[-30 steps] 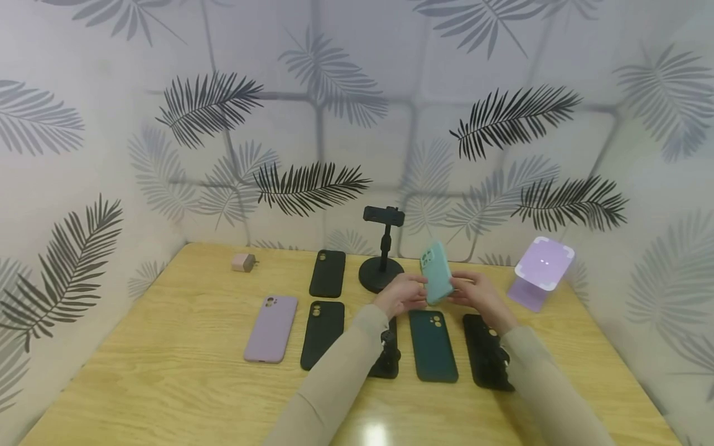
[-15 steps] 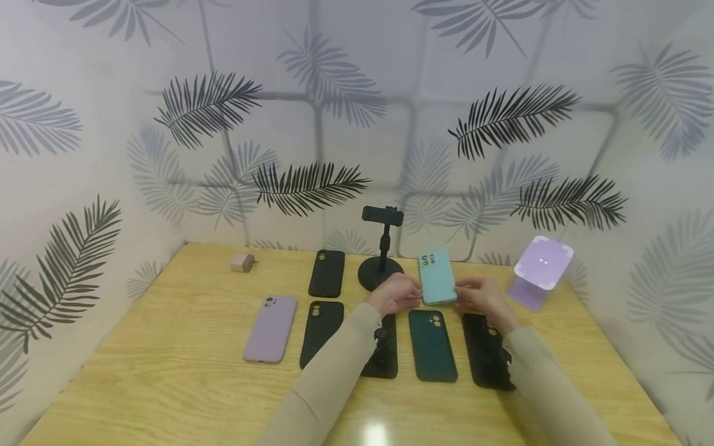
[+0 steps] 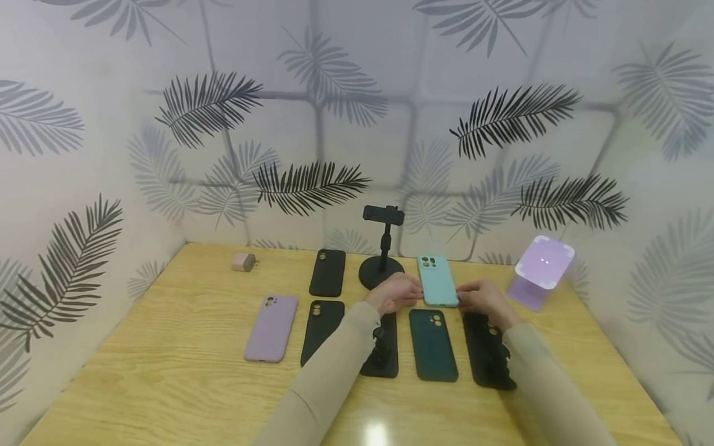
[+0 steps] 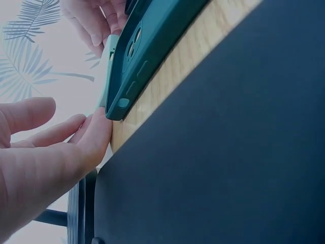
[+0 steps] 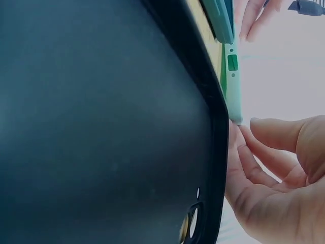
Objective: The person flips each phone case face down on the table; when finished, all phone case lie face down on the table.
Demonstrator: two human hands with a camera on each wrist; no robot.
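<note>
A mint-green phone case (image 3: pixel 439 282) lies back side up at the rear of the table. Its left edge is touched by the fingertips of my left hand (image 3: pixel 397 292), and my right hand (image 3: pixel 486 300) is at its lower right corner. In the left wrist view the thumb of my left hand (image 4: pixel 56 157) stands apart from the fingers. The right wrist view has the fingers of my right hand (image 5: pixel 274 173) extended at the end of the mint case (image 5: pixel 232 91). A dark teal phone case (image 3: pixel 433 347) lies just in front, hollow side up.
Black phone cases (image 3: pixel 327 272) lie left of centre and under both forearms. A lilac case (image 3: pixel 271 328) is farther left, with a pink charger plug (image 3: pixel 243 262) behind. A black phone stand (image 3: pixel 381 272) rises behind my left hand; a purple stand (image 3: pixel 543 266) is at right.
The mint case has come down from a tilted position in the air to lying on the table. Both hands have lowered slightly with it, and their hold on its edges has loosened.
</note>
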